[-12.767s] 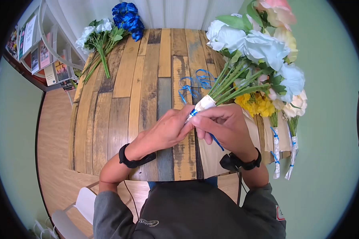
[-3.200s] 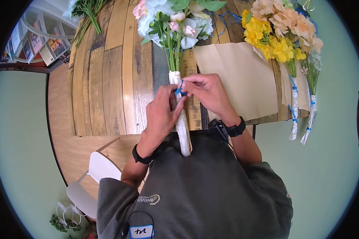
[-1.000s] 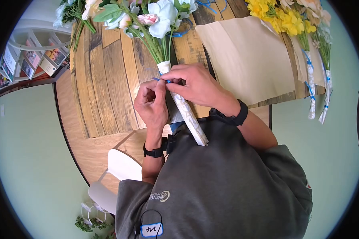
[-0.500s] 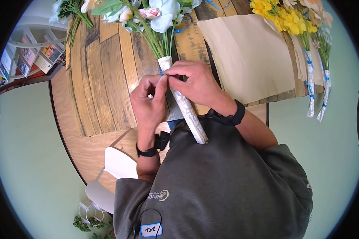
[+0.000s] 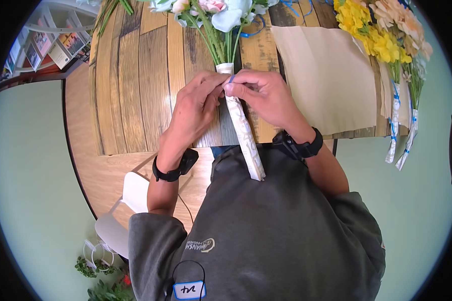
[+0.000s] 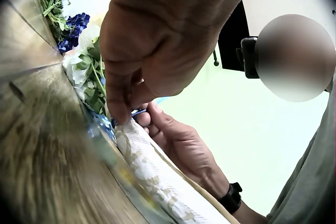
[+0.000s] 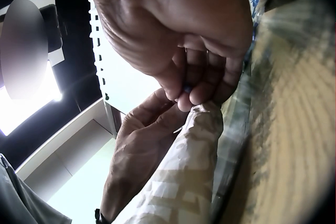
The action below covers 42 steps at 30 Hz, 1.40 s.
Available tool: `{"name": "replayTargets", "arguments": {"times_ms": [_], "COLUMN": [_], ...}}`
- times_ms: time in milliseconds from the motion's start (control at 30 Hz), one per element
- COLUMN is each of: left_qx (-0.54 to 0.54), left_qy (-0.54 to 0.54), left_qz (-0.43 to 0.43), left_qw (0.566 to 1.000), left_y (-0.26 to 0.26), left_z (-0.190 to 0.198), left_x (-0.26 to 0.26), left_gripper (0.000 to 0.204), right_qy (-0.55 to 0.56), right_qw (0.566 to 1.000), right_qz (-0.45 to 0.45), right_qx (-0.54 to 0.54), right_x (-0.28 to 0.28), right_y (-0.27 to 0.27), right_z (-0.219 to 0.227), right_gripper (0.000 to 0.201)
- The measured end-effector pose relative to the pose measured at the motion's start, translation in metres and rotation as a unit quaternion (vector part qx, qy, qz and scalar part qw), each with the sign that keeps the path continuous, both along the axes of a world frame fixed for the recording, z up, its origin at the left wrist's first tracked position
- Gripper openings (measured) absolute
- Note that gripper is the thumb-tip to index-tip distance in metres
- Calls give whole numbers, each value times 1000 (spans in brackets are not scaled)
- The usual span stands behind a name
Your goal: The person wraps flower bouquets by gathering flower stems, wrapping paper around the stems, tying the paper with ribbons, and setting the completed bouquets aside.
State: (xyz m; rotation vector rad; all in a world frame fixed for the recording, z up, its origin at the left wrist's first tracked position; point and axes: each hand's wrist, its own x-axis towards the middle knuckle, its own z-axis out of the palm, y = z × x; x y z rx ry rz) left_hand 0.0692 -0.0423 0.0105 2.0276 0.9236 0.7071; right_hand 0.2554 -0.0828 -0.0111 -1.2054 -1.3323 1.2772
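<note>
A bouquet of pale blue and pink artificial flowers (image 5: 231, 16) lies with its blooms over the table. Its stems run down into a white patterned paper wrap (image 5: 243, 131), whose lower end reaches the person's shirt. Near the top of this wrap, the right hand (image 5: 268, 98) pinches a thin blue ribbon (image 5: 231, 79) between thumb and fingers. Opposite it, the left hand (image 5: 193, 106) has its fingertips together at the same spot, pinching at the ribbon. In the left wrist view the ribbon (image 6: 138, 112) passes between both hands; the left fingertips partly hide the tie.
Brown wrapping paper (image 5: 329, 83) lies right of the bouquet on the plank table (image 5: 140, 95). Past it are yellow flowers (image 5: 369, 32) and peach flowers (image 5: 399, 22) with wrapped, ribbon-tied stems over the edge. Loose blue ribbon (image 5: 256, 27) lies behind. A white chair (image 5: 135, 193) stands left.
The bouquet, earlier held tilted over the table's right side, now points its wrapped end at the body. Over the last second the left hand has turned, its back now facing up.
</note>
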Motion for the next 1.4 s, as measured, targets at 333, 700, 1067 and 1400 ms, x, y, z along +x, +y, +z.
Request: {"name": "replayTargets", "arguments": {"times_ms": [333,700,1067,1400], "left_qx": [18,-42,-58,-325], "left_qy": [-2,-33,-23,-189], "left_qz": [58,87,68,90], "left_qw": [998,995,996,922], "left_y": [-9,-13,-9,-2], "left_z": [-13,-14,-13,-23], "left_x": [4,17,27,19], "left_gripper": [21,9,4,12], "right_qy": [85,93,58,119], "right_qw": [995,993,993,987], "right_qz": [-54,-76,-98,-105], "right_qx": [-8,4,-28,36], "right_x": [2,6,13,6], "right_y": [2,0,0,-7], "right_z": [-13,-7,-4,-16], "right_gripper": [23,22,21,16]}}
